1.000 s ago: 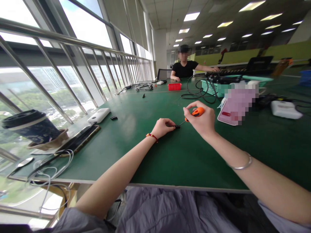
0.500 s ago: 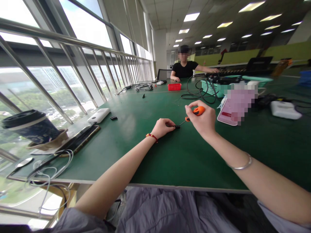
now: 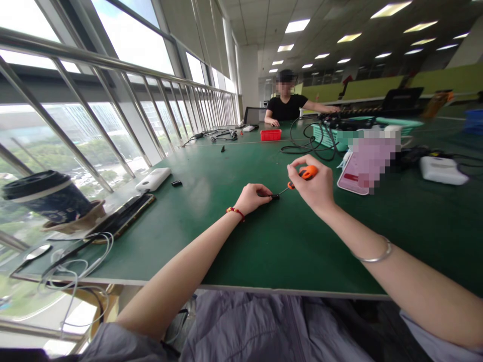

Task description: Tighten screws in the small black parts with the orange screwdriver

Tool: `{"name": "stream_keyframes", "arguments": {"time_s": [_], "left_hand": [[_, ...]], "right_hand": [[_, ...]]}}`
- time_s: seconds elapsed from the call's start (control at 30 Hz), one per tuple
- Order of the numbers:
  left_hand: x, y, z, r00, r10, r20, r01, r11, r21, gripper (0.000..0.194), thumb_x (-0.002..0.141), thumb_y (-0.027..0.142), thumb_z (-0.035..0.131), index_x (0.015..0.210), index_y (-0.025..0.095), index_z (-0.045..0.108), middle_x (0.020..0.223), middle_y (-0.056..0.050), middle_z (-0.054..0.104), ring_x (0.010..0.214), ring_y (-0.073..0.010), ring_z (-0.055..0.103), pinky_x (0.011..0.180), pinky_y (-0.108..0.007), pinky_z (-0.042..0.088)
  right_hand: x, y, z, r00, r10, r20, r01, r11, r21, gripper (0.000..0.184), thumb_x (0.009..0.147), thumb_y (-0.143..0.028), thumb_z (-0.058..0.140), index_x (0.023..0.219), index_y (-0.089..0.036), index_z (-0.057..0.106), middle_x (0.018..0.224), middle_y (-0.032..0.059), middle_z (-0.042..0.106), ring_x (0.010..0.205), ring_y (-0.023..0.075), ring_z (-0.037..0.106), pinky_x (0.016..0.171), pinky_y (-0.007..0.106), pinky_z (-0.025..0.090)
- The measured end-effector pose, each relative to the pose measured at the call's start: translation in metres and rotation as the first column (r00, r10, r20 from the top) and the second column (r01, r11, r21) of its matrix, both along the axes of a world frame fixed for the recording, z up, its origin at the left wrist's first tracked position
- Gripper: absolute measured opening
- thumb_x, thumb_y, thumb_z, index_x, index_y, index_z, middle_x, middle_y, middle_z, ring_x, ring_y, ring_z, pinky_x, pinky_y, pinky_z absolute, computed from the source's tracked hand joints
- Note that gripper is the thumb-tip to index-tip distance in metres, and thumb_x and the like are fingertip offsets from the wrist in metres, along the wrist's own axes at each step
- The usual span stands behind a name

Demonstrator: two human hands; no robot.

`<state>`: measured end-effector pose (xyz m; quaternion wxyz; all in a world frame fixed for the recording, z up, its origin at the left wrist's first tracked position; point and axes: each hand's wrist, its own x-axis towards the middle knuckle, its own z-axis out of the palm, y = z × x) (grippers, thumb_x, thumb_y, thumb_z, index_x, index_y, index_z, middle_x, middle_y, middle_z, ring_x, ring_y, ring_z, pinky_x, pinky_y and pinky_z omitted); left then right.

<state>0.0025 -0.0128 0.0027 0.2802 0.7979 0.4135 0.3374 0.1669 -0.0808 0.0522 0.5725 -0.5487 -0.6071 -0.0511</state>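
The left hand (image 3: 254,198) has its thumb and fingers pinched together on a small black part (image 3: 275,196), which lies low at the desk (image 3: 211,241) surface; the right hand (image 3: 315,183) is closed around the orange-and-black handle of a screwdriver (image 3: 309,172), whose thin shaft slants down to the part, though the tip's exact seat is too small to tell; a pink phone (image 3: 350,173), partly blurred out, lies just right of the right hand; behind it a green basket (image 3: 320,137) heaped with black gear and a looping black cable (image 3: 292,150) crowd that side, with a white box (image 3: 443,170) farther right; a red tray (image 3: 270,134) sits beyond the hands, before a person in a black shirt (image 3: 286,108); toward the left lie another small black piece (image 3: 176,183), a white rounded device (image 3: 153,180), a dark phone (image 3: 126,216), tangled white cable (image 3: 109,246) and a tilted, black-lidded paper cup (image 3: 51,201) near the railing (image 3: 124,65).
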Motion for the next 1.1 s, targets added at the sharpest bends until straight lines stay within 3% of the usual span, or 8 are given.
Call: {"name": "stream_keyframes", "arguments": {"time_s": [0.1,0.23,0.5,0.6,0.77,0.93,1.03,1.1], "left_hand": [[0.0002,0.0012,-0.001,1.0,0.002,0.006,-0.002,1.0,-0.002,0.012,0.064,0.019,0.065,0.074,0.013,0.069,0.072,-0.004,0.069,0.066,-0.0128,0.061,0.069,-0.024,0.05],[0.0003,0.0013,-0.0011,1.0,-0.004,0.015,0.004,1.0,-0.005,0.012,0.064,0.019,0.065,0.074,0.012,0.069,0.072,-0.004,0.069,0.066,-0.0127,0.061,0.068,-0.024,0.05],[0.0004,-0.0005,0.0002,1.0,0.006,-0.008,-0.006,1.0,-0.001,0.012,0.065,0.019,0.065,0.074,0.013,0.069,0.072,-0.004,0.069,0.066,-0.0128,0.061,0.067,-0.024,0.05],[0.0011,-0.0003,0.0002,1.0,0.01,-0.002,-0.01,1.0,-0.002,0.012,0.065,0.019,0.065,0.074,0.013,0.069,0.071,-0.004,0.069,0.065,-0.0126,0.061,0.066,-0.023,0.05],[0.0012,-0.0013,0.0014,1.0,0.002,0.01,-0.001,1.0,-0.016,0.012,0.064,0.017,0.065,0.074,0.012,0.069,0.071,-0.004,0.069,0.065,-0.0126,0.061,0.067,-0.023,0.05],[0.001,-0.0013,0.001,1.0,0.003,0.007,-0.003,1.0,-0.006,0.012,0.064,0.018,0.065,0.074,0.012,0.069,0.072,-0.004,0.069,0.065,-0.013,0.061,0.067,-0.024,0.05],[0.0011,0.0001,0.0,1.0,0.008,0.0,-0.008,1.0,0.001,0.012,0.065,0.018,0.065,0.074,0.012,0.069,0.072,-0.005,0.069,0.066,-0.013,0.061,0.067,-0.024,0.05],[0.0011,0.0009,-0.0005,1.0,0.009,0.0,-0.009,1.0,0.001,0.012,0.065,0.018,0.065,0.074,0.013,0.069,0.072,-0.004,0.069,0.066,-0.0128,0.061,0.067,-0.023,0.05]], "right_hand": [[-0.0005,-0.0005,0.0,0.999,0.048,-0.001,-0.048,0.999,0.005,0.015,0.07,-0.034,0.054,0.078,-0.022,0.057,0.058,-0.0025,0.053,0.052,0.0144,0.049,0.053,0.026,0.038],[0.0016,0.0019,-0.0013,0.995,0.095,-0.027,-0.094,0.995,0.04,0.04,0.064,-0.034,0.06,0.102,-0.023,0.051,0.066,-0.0036,0.055,0.051,0.0145,0.051,0.051,0.027,0.039],[0.0012,0.0008,0.0001,1.0,0.023,0.008,-0.023,1.0,-0.02,0.023,0.073,-0.044,0.053,0.068,-0.022,0.056,0.054,-0.0022,0.052,0.051,0.0145,0.049,0.053,0.026,0.036],[0.0012,0.0015,-0.0013,0.997,0.076,-0.003,-0.076,0.997,-0.014,0.015,0.071,-0.036,0.053,0.076,-0.022,0.057,0.059,-0.0023,0.053,0.05,0.0141,0.048,0.052,0.027,0.037],[0.0025,0.0046,-0.0027,0.991,0.128,-0.033,-0.127,0.991,0.039,0.041,0.063,-0.036,0.061,0.099,-0.023,0.049,0.072,-0.0025,0.056,0.052,0.0139,0.05,0.051,0.027,0.039],[0.0017,0.0024,-0.0013,1.0,0.022,0.022,-0.023,1.0,0.003,0.03,0.066,-0.046,0.059,0.084,-0.023,0.055,0.055,-0.0047,0.049,0.052,0.015,0.049,0.053,0.026,0.037],[0.0009,0.0008,-0.0008,0.997,0.067,0.038,-0.066,0.997,-0.045,0.024,0.073,-0.044,0.053,0.065,-0.022,0.054,0.053,-0.0023,0.051,0.051,0.0143,0.048,0.054,0.026,0.037],[0.0011,0.001,-0.0009,0.993,0.112,0.037,-0.11,0.992,-0.055,0.018,0.073,-0.037,0.052,0.066,-0.021,0.054,0.057,-0.0013,0.054,0.052,0.0143,0.05,0.055,0.027,0.038]]}}
